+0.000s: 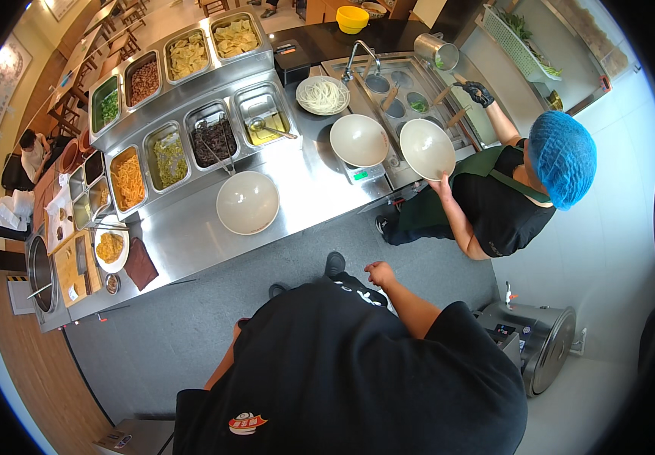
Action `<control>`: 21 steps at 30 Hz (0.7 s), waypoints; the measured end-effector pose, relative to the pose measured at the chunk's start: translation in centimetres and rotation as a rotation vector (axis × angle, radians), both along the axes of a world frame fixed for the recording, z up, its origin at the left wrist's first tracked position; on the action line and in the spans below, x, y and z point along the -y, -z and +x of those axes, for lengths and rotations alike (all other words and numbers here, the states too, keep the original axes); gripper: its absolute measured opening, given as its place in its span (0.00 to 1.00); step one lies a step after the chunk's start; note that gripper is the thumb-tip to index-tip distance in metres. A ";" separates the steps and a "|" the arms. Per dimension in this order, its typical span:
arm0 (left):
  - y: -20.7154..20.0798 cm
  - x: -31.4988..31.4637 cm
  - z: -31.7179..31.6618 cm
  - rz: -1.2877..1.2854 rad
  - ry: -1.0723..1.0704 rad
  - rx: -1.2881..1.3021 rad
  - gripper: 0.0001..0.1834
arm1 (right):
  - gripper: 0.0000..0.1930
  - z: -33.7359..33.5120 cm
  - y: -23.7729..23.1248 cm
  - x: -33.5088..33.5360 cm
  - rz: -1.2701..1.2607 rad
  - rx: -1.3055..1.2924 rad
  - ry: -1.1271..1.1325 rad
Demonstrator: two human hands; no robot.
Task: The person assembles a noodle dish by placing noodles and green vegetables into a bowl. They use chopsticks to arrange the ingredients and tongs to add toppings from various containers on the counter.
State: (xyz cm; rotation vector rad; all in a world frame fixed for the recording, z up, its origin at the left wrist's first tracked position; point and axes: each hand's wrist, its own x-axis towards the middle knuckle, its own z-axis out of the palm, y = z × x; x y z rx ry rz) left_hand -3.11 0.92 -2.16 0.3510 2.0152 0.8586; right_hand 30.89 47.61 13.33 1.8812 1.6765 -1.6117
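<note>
My right hand (379, 274) hangs low in front of my body, over the floor, its fingers curled in and nothing visible in them. At my left side, my left hand (240, 326) shows only in part, and its fingers are hidden by my black shirt. Neither hand touches the counter. Ahead of me, a large white bowl (248, 202) rests on the steel counter (308, 199). A second white bowl (359, 141) sits on a scale (361, 175) farther right. White noodles (323, 96) lie in a bowl behind it.
Steel food pans, among them one of shredded carrot (128, 180), line the counter's back. At right, a co-worker in a blue hair cover (562, 159) holds a white bowl (427, 149) beside the noodle cooker (388, 87). A cutting board (71, 265) lies far left; a steel drum (547, 345) stands right.
</note>
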 end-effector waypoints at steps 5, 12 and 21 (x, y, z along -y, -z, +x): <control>0.4 0.0 -0.2 -0.005 0.005 -0.011 0.17 | 0.12 -0.6 -0.4 -0.1 -0.009 -0.001 0.017; -1.0 -0.7 -0.2 -0.007 -0.032 0.020 0.17 | 0.11 0.6 0.5 0.0 -0.082 0.040 0.054; -1.7 -1.1 -0.3 -0.016 -0.043 0.034 0.16 | 0.11 -1.8 0.2 -0.6 -0.120 -0.085 0.051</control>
